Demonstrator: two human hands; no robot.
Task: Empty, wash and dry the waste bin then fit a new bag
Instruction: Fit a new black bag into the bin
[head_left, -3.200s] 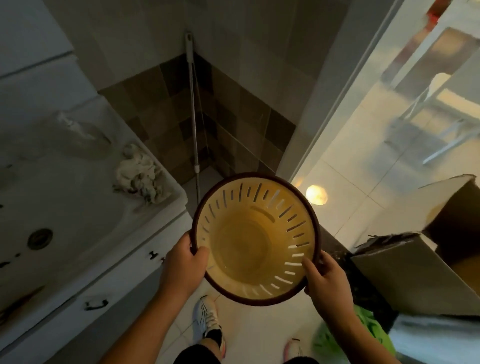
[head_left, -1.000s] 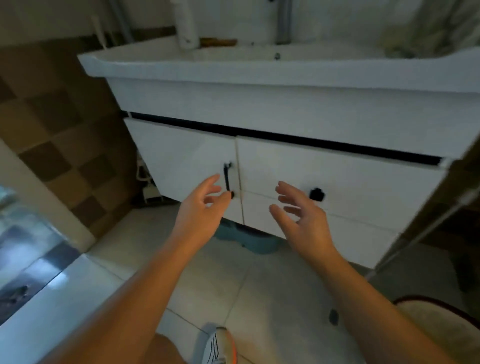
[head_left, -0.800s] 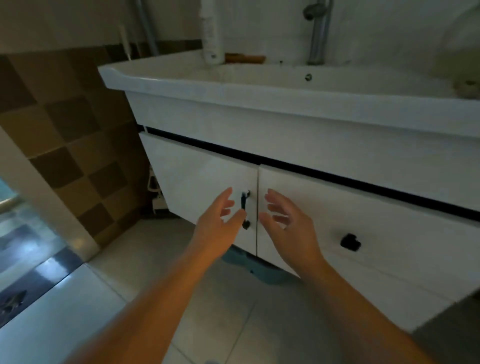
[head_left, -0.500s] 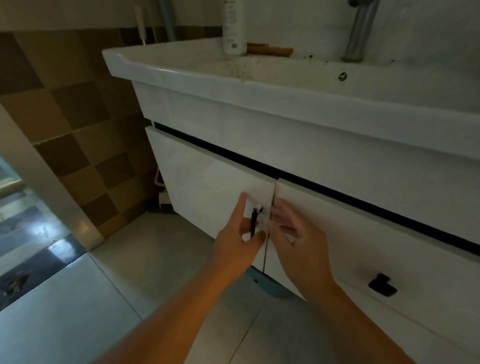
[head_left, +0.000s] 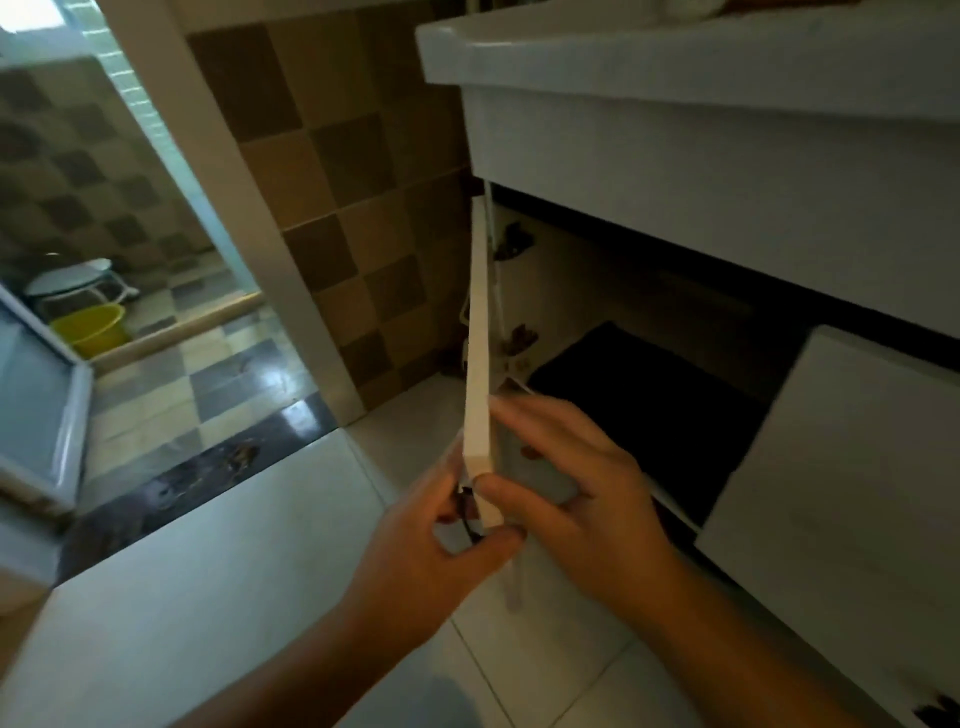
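Two hands meet at the free edge of one open cabinet door (head_left: 478, 364), which is seen almost edge-on as a narrow white strip. The left hand (head_left: 431, 551) has its fingers curled round the small dark handle (head_left: 466, 512) on the door's outer face, thumb tucked under the door's lower corner – a closed grip on that handle. The right hand (head_left: 576, 493) lies on the inner side of the same door, thumb pinching the edge just above the left hand's thumb, fingers spread along the panel; it holds the door too.

Beyond the grip and to its right the cupboard stands open, showing a pale inner wall and one dark flat shape (head_left: 644, 415) on the bottom; what that is cannot be told. Two hinges (head_left: 511, 241) sit on the door's inner side, one high and one lower, both above the hands. Further right of the grip, one second door (head_left: 841, 483) hangs ajar. Over everything runs the white basin (head_left: 701, 62).

To the left of the grip, well apart – one yellow bucket (head_left: 91, 327) on the checked floor, with one white stool (head_left: 72, 280) just behind it. The waste bin is nowhere in view. Below the hands lies pale floor tile (head_left: 519, 670).
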